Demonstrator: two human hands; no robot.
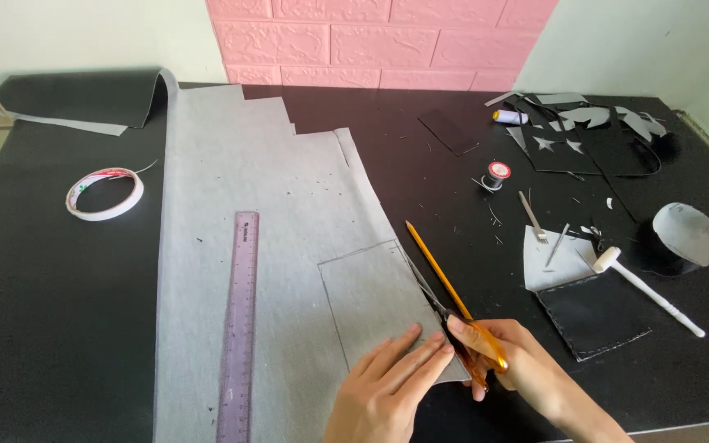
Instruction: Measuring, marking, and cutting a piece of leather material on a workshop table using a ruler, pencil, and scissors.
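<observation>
A large grey sheet [256,230] lies on the black table [51,312], with a rectangle outlined in pencil near its right edge. My left hand [387,390] presses flat on the sheet just below that rectangle. My right hand [519,369] grips orange-handled scissors [453,324], whose blades point up along the sheet's right edge at the rectangle's side. A yellow pencil [436,267] rests on the table right beside the blades.
A purple ruler [240,320] lies on the sheet to the left. A tape roll [105,194] sits far left. To the right are a white mallet [646,289], a fork-like tool [533,217], a thread spool [496,174], a stitched black piece [596,316] and cut scraps [592,123].
</observation>
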